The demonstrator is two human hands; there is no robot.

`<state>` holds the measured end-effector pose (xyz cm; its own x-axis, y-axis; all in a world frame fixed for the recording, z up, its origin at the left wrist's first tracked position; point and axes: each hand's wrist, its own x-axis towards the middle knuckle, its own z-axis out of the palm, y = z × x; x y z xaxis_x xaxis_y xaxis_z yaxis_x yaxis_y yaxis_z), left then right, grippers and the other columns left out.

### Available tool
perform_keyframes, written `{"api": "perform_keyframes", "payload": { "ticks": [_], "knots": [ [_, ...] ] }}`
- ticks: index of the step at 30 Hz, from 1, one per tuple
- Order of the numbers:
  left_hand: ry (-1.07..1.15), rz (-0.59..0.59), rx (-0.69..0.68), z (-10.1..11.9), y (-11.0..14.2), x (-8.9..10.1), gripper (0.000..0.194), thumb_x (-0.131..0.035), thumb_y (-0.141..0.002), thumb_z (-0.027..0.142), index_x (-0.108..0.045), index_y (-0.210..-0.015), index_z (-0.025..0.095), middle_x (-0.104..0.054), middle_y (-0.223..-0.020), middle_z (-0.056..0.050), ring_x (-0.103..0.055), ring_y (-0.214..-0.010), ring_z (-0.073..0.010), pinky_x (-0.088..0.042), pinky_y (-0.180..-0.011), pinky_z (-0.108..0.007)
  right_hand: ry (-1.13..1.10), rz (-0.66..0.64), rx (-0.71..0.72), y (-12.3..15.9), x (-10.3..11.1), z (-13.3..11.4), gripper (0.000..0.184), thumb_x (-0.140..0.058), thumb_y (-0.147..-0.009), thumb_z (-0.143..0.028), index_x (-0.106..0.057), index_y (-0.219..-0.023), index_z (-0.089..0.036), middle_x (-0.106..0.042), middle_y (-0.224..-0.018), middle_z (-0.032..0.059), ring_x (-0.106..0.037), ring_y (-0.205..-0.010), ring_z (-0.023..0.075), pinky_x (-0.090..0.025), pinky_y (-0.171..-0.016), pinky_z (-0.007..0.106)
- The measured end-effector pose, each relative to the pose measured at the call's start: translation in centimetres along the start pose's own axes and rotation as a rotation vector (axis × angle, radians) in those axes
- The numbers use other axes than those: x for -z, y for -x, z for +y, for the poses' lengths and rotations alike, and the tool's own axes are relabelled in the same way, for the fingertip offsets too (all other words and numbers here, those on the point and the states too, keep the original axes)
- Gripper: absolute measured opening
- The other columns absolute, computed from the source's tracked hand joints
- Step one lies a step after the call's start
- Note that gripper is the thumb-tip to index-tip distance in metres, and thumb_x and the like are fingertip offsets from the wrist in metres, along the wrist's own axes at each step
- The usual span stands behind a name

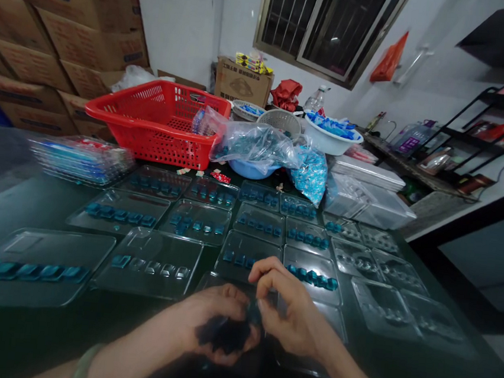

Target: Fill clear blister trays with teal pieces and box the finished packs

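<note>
My left hand (215, 322) is cupped at the table's near edge and holds a dark heap of small blue pieces (227, 334). My right hand (287, 308) is beside it, fingers pinched together over that heap, on something too small to make out. Both hands hover above a clear plastic blister tray (214, 280). Several more clear trays (198, 219) lie in rows on the dark table, many with a row of small blue pieces (310, 276) set in their pockets.
A red plastic basket (155, 121) stands at the back left. Clear bags of blue pieces (256, 145), bowls (332, 136) and a stack of empty trays (370, 191) sit behind the rows. A pile of filled trays (81, 157) lies left. Cardboard boxes (49, 27) line the wall.
</note>
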<state>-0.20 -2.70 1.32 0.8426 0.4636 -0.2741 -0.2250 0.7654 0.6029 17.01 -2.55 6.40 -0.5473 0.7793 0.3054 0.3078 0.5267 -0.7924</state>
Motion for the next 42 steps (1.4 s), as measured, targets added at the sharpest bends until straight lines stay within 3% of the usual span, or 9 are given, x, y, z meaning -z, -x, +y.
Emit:
{"api": "perform_keyframes", "payload": {
  "ticks": [3,11,15,21,27,29,32,35,42],
  "knots": [
    [-0.025,-0.008,0.04,-0.4,-0.3,-0.7,0.022,-0.048,-0.073,0.023,-0.062,-0.068,0.006,-0.052,-0.059,-0.009,-0.044,-0.035,-0.0108,-0.019,-0.029,-0.018,-0.049,0.143,-0.037,0.0,-0.1,0.8,0.017,-0.046,-0.074,-0.004,-0.045,-0.077,-0.02,-0.049,-0.095,0.0021,-0.048,-0.09,0.0132,-0.037,-0.079,0.028],
    [0.036,0.44,-0.203,1.5,-0.4,-0.8,0.021,-0.055,-0.075,0.028,-0.061,-0.086,0.011,-0.054,-0.065,-0.005,-0.044,-0.036,-0.0088,-0.014,-0.029,-0.015,-0.437,0.134,-0.217,0.3,0.4,1.5,0.007,-0.053,-0.08,-0.02,-0.051,-0.073,-0.018,-0.051,-0.097,0.0036,-0.048,-0.091,0.0142,-0.036,-0.078,0.026],
    [0.033,0.415,-0.25,1.7,-0.3,-1.5,0.024,-0.055,-0.076,0.027,-0.057,-0.096,0.013,-0.054,-0.065,-0.004,-0.045,-0.039,-0.0099,-0.017,-0.031,-0.016,-0.595,0.225,-0.31,-0.2,-0.7,2.6,0.009,-0.057,-0.077,-0.021,-0.053,-0.07,-0.018,-0.051,-0.099,0.0037,-0.048,-0.093,0.0149,-0.036,-0.08,0.026],
    [-0.079,0.317,-0.292,1.3,-0.4,-1.4,0.014,-0.056,-0.078,0.026,-0.053,-0.083,0.014,-0.053,-0.067,-0.003,-0.046,-0.041,-0.0087,-0.022,-0.033,-0.016,-0.724,0.341,-0.429,-0.7,-2.8,3.4,0.011,-0.054,-0.075,-0.019,-0.05,-0.066,-0.017,-0.051,-0.102,0.0039,-0.05,-0.09,0.0146,-0.039,-0.078,0.026],
    [0.071,0.295,-0.241,1.5,-0.4,-0.8,0.019,-0.058,-0.077,0.029,-0.047,-0.071,0.014,-0.047,-0.058,0.0,-0.041,-0.037,-0.0072,-0.017,-0.03,-0.015,-0.532,0.361,-0.402,-0.4,-3.5,2.9,0.013,-0.051,-0.08,-0.023,-0.05,-0.068,-0.017,-0.051,-0.101,0.0039,-0.051,-0.089,0.0143,-0.042,-0.076,0.026],
    [0.118,0.299,-0.208,1.6,-0.5,-0.6,0.019,-0.056,-0.077,0.029,-0.047,-0.07,0.013,-0.047,-0.058,0.0,-0.038,-0.036,-0.0066,-0.013,-0.03,-0.016,-0.334,0.391,-0.308,-0.1,-3.1,2.7,0.007,-0.05,-0.082,-0.021,-0.055,-0.085,-0.019,-0.051,-0.102,0.0043,-0.051,-0.093,0.0147,-0.041,-0.079,0.027],
    [0.141,0.328,-0.164,1.6,-0.8,-0.3,0.02,-0.055,-0.078,0.03,-0.05,-0.071,0.012,-0.049,-0.059,-0.002,-0.039,-0.037,-0.007,-0.011,-0.03,-0.015,-0.144,0.317,-0.182,0.3,-2.0,2.4,0.029,-0.05,-0.081,-0.017,-0.054,-0.109,-0.023,-0.052,-0.103,0.0044,-0.052,-0.088,0.0131,-0.043,-0.077,0.027],
    [0.131,0.319,-0.111,1.3,-1.1,0.0,0.028,-0.051,-0.08,0.034,-0.053,-0.068,0.01,-0.042,-0.046,-0.001,-0.035,-0.034,-0.0065,-0.011,-0.031,-0.015,-0.08,0.232,-0.173,0.4,-1.1,2.2,0.023,-0.054,-0.079,-0.014,-0.061,-0.099,-0.023,-0.056,-0.092,0.0022,-0.055,-0.078,0.0114,-0.045,-0.072,0.025],
    [0.119,0.371,-0.027,1.5,-1.7,-0.3,0.023,-0.063,-0.073,0.034,-0.059,-0.071,0.012,-0.045,-0.049,-0.001,-0.034,-0.036,-0.0057,-0.015,-0.033,-0.014,-0.095,0.293,-0.236,0.8,-0.3,3.5,0.014,-0.069,-0.068,-0.021,-0.068,-0.082,-0.023,-0.061,-0.077,-0.0002,-0.057,-0.067,0.0109,-0.044,-0.058,0.022]
  ]
}}
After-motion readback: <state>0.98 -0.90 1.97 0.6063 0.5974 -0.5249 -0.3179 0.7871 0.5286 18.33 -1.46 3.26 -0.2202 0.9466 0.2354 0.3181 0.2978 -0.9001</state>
